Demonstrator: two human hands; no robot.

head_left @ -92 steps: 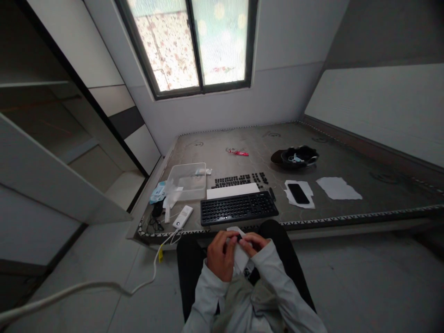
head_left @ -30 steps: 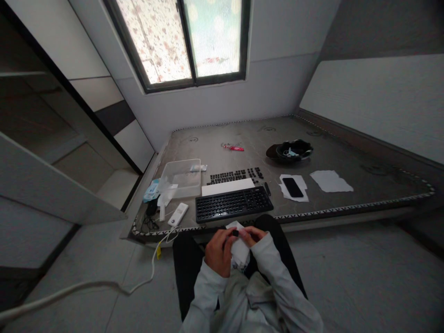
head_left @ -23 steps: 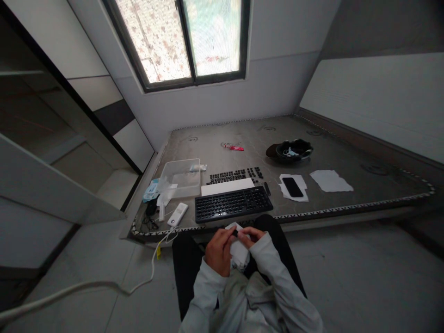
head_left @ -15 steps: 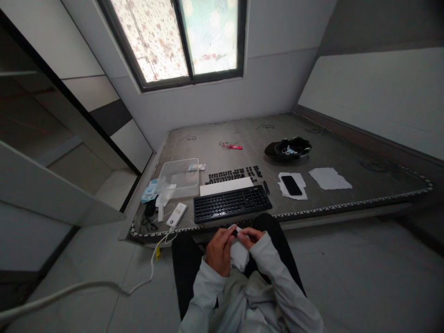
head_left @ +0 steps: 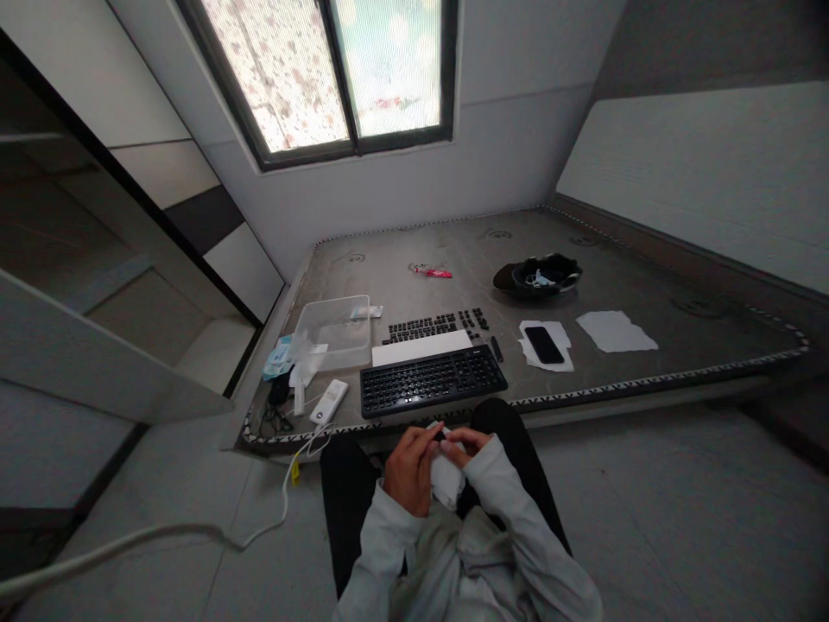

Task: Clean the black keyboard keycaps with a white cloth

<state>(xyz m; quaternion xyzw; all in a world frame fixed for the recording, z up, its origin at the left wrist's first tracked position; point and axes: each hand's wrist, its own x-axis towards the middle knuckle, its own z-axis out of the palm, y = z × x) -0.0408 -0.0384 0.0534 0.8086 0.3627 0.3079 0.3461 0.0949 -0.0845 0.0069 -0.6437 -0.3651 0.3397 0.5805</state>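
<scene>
Close together over my lap, my left hand [head_left: 408,471] and my right hand [head_left: 470,441] meet with bent, pinched fingers. Between their fingertips is a small black keycap [head_left: 441,436], partly covered by the fingers. A white tissue or cloth [head_left: 446,480] hangs below the fingers; which hand grips it I cannot tell. Just beyond my knees a black keyboard [head_left: 433,380] lies on the bed's front part. Behind it is a white strip [head_left: 420,349], and past that several loose black keycaps [head_left: 424,328] lie in rows.
Left of the keyboard are a clear plastic box [head_left: 337,354], a white power strip [head_left: 330,402] and a trailing cable [head_left: 285,492]. To the right lie a phone [head_left: 545,345] on white paper, another paper sheet [head_left: 617,332] and a dark cap [head_left: 541,277]. A red-tagged item [head_left: 433,271] lies farther back.
Both hands stay together over my lap with only slight finger movement around the keycap. The view has shifted a little; the things on the bed have not moved.
</scene>
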